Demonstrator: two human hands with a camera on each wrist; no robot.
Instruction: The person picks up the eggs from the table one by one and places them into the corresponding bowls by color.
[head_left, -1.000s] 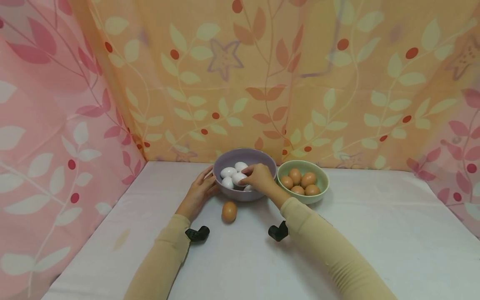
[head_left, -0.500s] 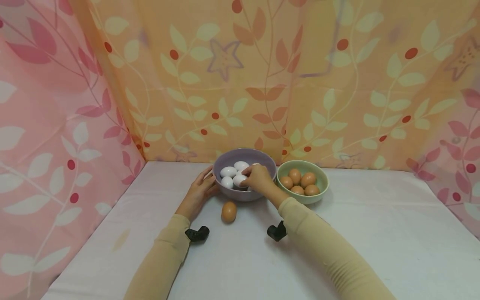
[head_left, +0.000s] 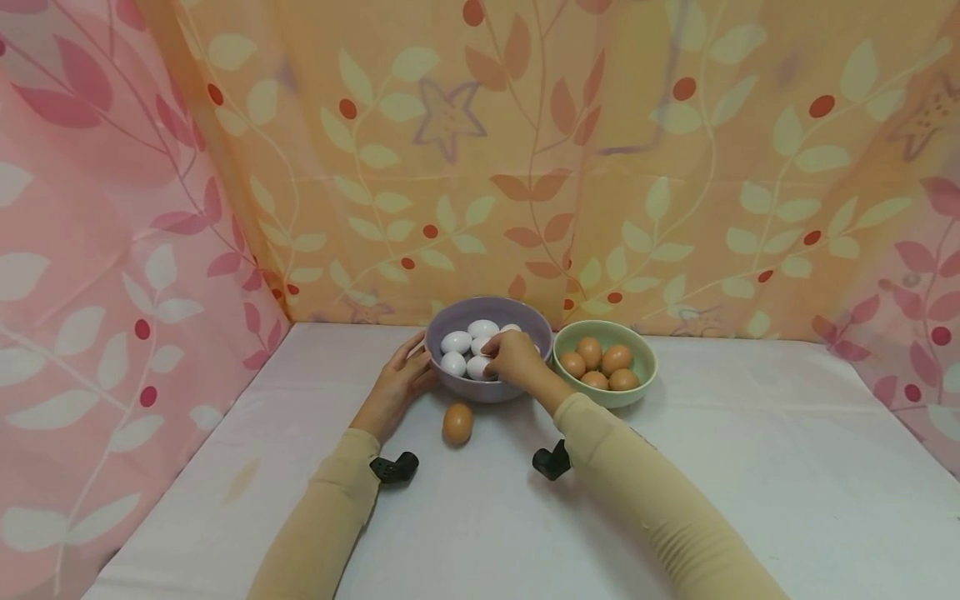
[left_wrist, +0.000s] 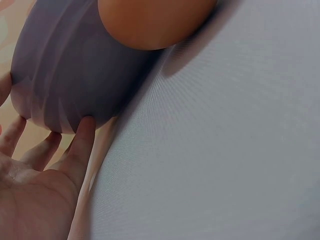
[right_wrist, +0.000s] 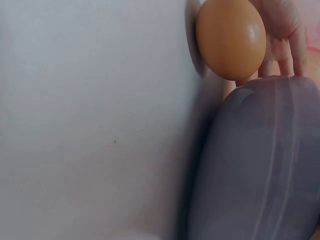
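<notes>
In the head view, a purple bowl [head_left: 489,392] holds several white eggs [head_left: 456,342]. My left hand [head_left: 395,390] rests against the bowl's left side; in the left wrist view its fingertips press on the outer wall with the fingers spread. The right hand [head_left: 517,360] reaches over the bowl's near right rim, its curled thumb and fingers at a front white egg [head_left: 478,368]. Part of that egg is hidden by the hand. A brown egg [head_left: 457,425] lies on the white cloth in front of the bowl, also large in the right wrist view.
A light green bowl [head_left: 611,398] with several brown eggs [head_left: 617,359] stands close to the purple bowl's right. White cloth [head_left: 480,533] covers the table. Patterned orange fabric [head_left: 450,192] hangs behind, with pink fabric at both sides.
The white egg at my right fingertips has sunk lower into the purple bowl, and another white egg behind it shows more. The left hand and the loose brown egg have stayed put.
</notes>
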